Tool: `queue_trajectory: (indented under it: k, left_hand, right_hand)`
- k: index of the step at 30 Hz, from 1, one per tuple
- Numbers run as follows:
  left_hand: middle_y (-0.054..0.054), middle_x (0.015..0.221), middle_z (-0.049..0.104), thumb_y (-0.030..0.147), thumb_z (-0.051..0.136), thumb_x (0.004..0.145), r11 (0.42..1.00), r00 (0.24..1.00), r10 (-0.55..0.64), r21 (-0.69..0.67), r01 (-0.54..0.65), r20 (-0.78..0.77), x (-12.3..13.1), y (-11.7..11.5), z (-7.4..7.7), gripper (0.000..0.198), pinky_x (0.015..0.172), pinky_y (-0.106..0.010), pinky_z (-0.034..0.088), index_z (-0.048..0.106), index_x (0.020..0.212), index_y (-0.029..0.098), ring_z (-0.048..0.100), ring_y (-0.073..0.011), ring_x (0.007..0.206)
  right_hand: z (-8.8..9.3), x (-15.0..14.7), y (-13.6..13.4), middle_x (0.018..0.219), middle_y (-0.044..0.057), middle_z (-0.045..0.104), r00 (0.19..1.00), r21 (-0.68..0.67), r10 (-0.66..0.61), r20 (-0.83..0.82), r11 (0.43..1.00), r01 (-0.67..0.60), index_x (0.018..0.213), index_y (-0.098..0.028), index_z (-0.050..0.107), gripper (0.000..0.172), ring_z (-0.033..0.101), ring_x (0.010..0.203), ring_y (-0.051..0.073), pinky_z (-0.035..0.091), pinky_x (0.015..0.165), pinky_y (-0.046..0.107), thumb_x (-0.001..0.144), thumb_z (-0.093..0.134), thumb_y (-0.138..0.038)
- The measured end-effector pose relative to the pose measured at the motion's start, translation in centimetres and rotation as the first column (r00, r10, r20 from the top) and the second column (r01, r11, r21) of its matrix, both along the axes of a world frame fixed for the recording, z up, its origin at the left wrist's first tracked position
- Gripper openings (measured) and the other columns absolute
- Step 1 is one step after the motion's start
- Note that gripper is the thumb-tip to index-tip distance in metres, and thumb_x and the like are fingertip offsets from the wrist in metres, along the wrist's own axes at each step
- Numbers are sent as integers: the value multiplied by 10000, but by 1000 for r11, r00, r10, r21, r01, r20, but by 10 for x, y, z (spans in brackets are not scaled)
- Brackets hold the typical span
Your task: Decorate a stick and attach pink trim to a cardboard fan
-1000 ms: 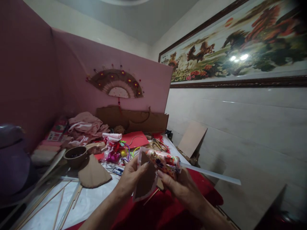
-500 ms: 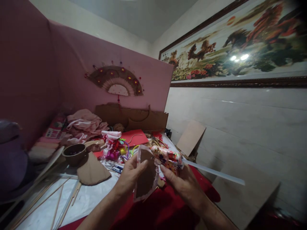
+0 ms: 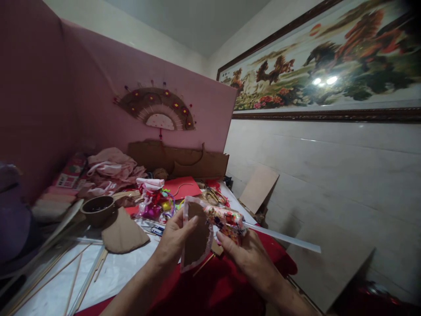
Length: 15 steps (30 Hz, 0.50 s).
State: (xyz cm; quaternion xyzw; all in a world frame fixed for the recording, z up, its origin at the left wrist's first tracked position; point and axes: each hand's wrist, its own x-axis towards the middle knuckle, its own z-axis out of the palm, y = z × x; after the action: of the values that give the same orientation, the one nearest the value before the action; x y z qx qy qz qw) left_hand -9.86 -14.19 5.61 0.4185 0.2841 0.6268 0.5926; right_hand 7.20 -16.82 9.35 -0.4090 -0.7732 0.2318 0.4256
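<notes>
My left hand (image 3: 176, 235) grips a brown cardboard piece (image 3: 196, 237) with a pale pink edging, its thumb lying on the face. My right hand (image 3: 245, 254) is wrapped round a glue gun (image 3: 226, 221) covered in floral material. A long translucent glue stick (image 3: 284, 238) sticks out of the gun's rear to the right. The gun's front end is at the upper right edge of the cardboard piece; whether they touch is hard to tell.
On the table are a fan-shaped cardboard piece (image 3: 124, 232), a dark bowl (image 3: 98, 210), thin sticks (image 3: 75, 281), gold scissors (image 3: 213, 196) and red paper (image 3: 182, 188). A decorated fan (image 3: 158, 107) hangs on the pink panel (image 3: 207, 105).
Both hands, the cardboard piece and the glue gun appear slightly further left, as does the whole scene. The glue stick's far end has shifted left and a little up.
</notes>
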Motion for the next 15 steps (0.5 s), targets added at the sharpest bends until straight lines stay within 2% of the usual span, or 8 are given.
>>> queue_trajectory:
  k: [6,10,15]
  left_hand:
    - [-51,883,698,285,689,730,999,999,-26,28,27,-38,0,-3,-1,315,666,-256,489,618,1022,192,634,-143,714]
    - [-54,897,696,288,688,731,999,999,-25,31,27,-44,0,-1,-3,334,678,-268,485,611,1043,199,632,-149,723]
    - [-40,875,691,299,684,734,998,998,-25,47,28,-64,0,0,-5,326,664,-262,479,611,1039,209,626,-145,711]
  right_hand:
    - [2,-2,2,1057,64,686,1000,11,-1,27,1000,1,1199,-238,579,346,582,1087,243,415,993,442,884,484,-346]
    - [1,-2,2,1028,63,695,999,24,-26,40,999,25,1158,-240,611,325,595,1064,244,400,1007,450,880,485,-354]
    - [2,1,1,1102,62,671,999,4,-38,20,999,38,1125,-233,630,318,574,1100,249,427,981,423,870,496,-367]
